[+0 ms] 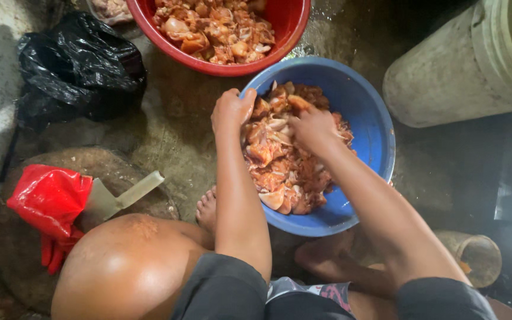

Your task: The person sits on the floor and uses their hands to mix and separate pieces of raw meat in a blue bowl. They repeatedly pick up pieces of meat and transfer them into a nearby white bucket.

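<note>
Squatting over the blue basin (374,127), right of the chopping block (25,237). Marinated chicken pieces (280,172) filling it; soft, slick, needing whole-hand scoops. My left hand (230,109) is curling over the far rim; my right hand (312,127) is digging in, fingers closed on meat.
</note>
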